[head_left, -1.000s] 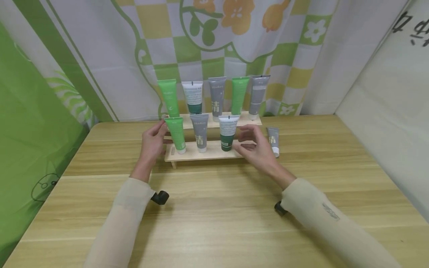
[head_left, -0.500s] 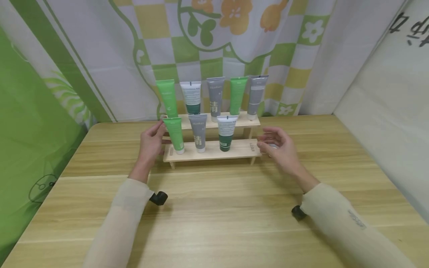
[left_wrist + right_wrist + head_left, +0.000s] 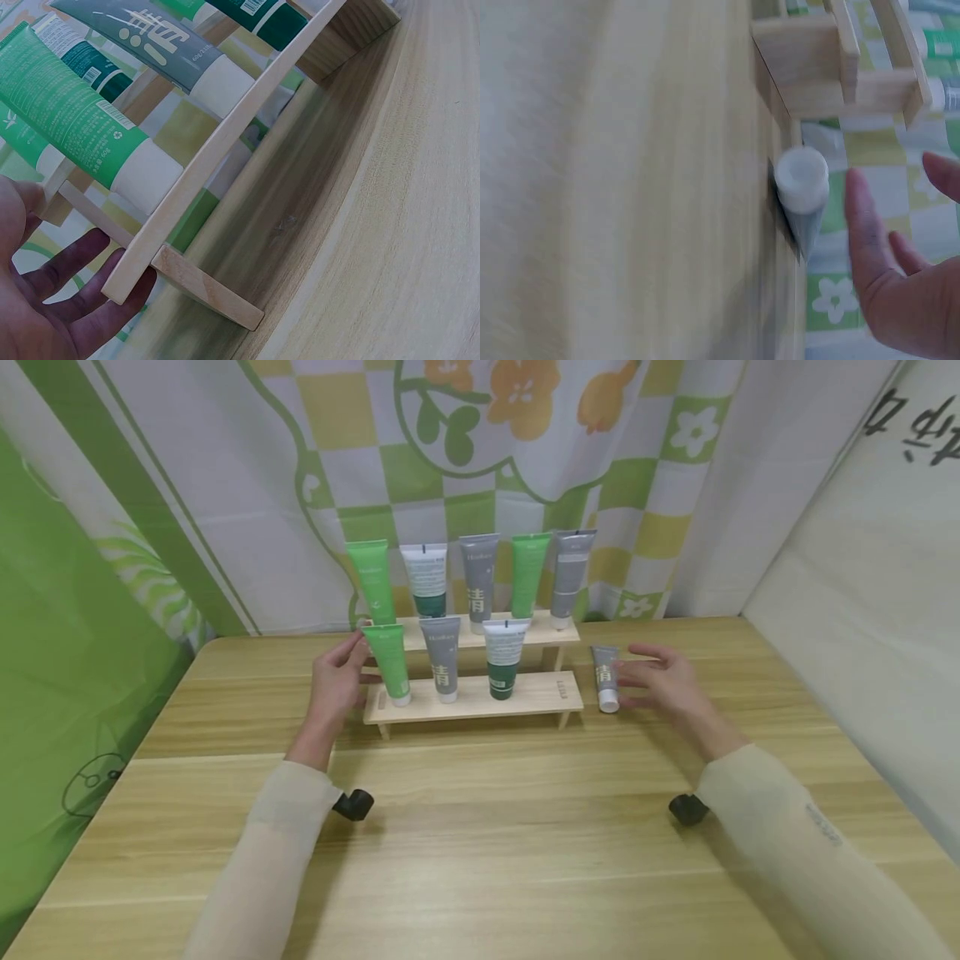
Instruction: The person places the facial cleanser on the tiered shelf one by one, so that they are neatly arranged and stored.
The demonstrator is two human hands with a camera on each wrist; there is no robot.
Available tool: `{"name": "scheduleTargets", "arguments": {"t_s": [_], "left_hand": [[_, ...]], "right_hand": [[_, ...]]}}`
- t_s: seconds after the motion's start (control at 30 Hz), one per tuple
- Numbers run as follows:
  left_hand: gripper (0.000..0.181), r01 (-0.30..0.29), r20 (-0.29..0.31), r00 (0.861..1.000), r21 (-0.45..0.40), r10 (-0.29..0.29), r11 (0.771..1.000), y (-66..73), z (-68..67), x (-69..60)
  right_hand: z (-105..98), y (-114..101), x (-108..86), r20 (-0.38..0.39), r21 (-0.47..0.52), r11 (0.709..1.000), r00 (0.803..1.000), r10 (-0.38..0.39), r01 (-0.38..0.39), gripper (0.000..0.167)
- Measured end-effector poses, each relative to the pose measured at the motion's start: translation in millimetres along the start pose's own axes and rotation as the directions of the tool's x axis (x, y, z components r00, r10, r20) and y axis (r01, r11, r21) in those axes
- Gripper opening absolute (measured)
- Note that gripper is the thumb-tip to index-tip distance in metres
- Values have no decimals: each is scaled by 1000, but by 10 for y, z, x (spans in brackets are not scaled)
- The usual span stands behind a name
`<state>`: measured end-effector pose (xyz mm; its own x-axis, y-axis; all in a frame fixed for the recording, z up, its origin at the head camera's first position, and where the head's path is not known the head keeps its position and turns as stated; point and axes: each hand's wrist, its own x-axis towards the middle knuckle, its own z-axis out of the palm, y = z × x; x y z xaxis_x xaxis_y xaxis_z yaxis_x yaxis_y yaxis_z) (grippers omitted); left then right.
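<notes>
A two-step light wooden rack stands at the table's back, bearing upright squeeze tubes. The lower step holds a green tube, a grey tube and a white-and-dark-green tube. My left hand is at the rack's left end; in the left wrist view its loosely extended fingers touch the wooden frame. Right of the rack, another grey tube lies on the table, white cap towards me. Beside it, my right hand has spread fingers; in its wrist view they stand apart from the tube.
Several green, grey and white-and-green tubes, such as a grey one, stand in the upper row. A patterned curtain hangs close behind the rack. A pale panel borders the wooden table on the right.
My right hand has left the lower step beside the white-and-dark-green tube and moved right to the lying grey tube. My left hand has stayed at the rack's left end.
</notes>
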<state>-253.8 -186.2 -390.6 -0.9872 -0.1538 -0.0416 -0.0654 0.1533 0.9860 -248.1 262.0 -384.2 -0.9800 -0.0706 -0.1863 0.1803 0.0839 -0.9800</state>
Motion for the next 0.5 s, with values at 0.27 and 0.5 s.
{"name": "scheduleTargets", "arguments": {"t_s": [0.27,0.5], "left_hand": [[46,2,-1,1000,6,-2,1000,9,0,0],[45,2,-12,1000,-1,-2,1000,-12,8,28]], "right_hand": [[-141,-23,154,52,11,988,987,154,-155,80],[-148,-58,245,108,-60,974,969,222,-217,79]]}}
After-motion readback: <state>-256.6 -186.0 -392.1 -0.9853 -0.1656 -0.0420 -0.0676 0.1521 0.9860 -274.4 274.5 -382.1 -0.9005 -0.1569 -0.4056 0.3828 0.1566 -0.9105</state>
